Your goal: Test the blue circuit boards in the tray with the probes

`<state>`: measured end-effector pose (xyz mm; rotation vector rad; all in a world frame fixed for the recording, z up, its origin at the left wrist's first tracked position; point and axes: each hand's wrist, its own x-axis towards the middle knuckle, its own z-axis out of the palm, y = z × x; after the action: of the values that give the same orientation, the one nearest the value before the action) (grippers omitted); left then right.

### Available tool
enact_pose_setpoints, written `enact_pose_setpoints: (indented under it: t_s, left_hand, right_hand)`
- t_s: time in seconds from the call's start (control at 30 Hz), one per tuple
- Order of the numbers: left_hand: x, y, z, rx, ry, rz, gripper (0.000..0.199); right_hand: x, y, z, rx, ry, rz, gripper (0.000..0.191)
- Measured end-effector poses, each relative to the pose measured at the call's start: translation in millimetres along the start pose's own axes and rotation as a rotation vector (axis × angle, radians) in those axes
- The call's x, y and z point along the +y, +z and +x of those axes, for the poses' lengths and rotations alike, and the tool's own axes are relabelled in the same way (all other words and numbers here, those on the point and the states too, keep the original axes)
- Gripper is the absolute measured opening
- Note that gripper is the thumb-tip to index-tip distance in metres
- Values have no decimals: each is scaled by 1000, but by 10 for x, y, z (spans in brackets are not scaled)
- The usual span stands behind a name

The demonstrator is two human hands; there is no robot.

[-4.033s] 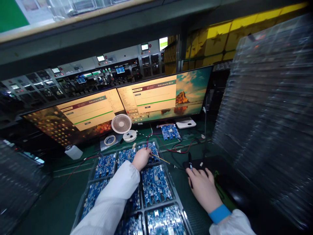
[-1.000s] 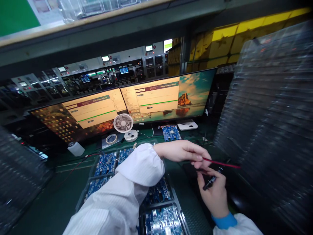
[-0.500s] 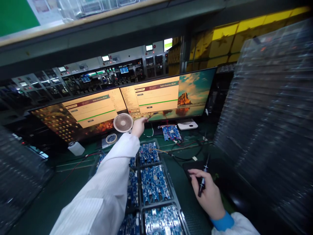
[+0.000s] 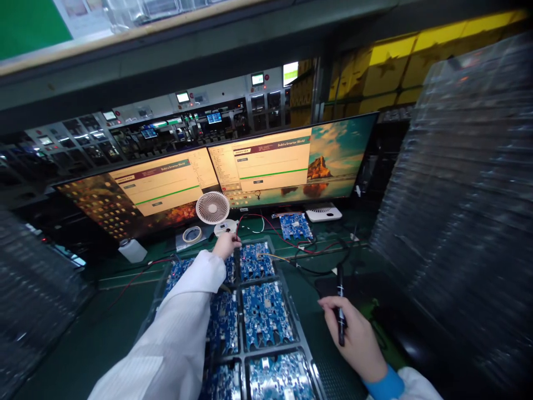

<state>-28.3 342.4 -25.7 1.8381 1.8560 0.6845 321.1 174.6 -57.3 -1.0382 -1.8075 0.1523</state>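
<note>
My left hand (image 4: 226,245) is closed at the far edge of the tray (image 4: 293,311), its fingertips pinched on a thin red wire (image 4: 238,225). The tray holds several blue circuit boards (image 4: 266,312) in its compartments. A yellow wire (image 4: 278,256) runs from the far right board in the tray. To the right of the tray, my right hand (image 4: 353,336) is closed around a black marker (image 4: 341,305), which stands nearly upright between the fingers. Behind the tray, another blue board (image 4: 295,226) lies with wires attached.
Two monitors (image 4: 275,166) stand at the back, with a small round fan (image 4: 212,208) before them. A tape roll (image 4: 192,235) and white bottle (image 4: 132,251) sit at the left. Tall stacks of clear trays (image 4: 449,166) rise at the right.
My left hand has come down and back from the monitor's lower edge to the tray's far edge, with the red wire now at its fingers. The marker in my right hand has turned more upright.
</note>
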Motion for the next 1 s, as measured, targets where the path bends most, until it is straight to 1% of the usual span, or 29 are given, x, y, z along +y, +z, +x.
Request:
enact_pose_setpoints:
  t_s: [0.13,0.27,0.47,0.7,1.0]
  left_hand:
    - [-106,99,28,-11,-66,-117,9]
    - [-149,141,43,38,-69,-153,9]
    - [-172,183,44,100,-17,-125,12]
    - [-155,229,32,70,13,-120,17]
    - [-121,251,-33,65,14,26,32]
  right_hand:
    - [-8,-5,-3,-23,-8,-7,8]
    - [-16,-13,-7,-38,-18,-14,8]
    - [-11,-5,-18,-51,-30,-22,8]
    - [6,6,-31,-64,-31,-33,8]
    - [8,49,-56,-106,-40,-39,8]
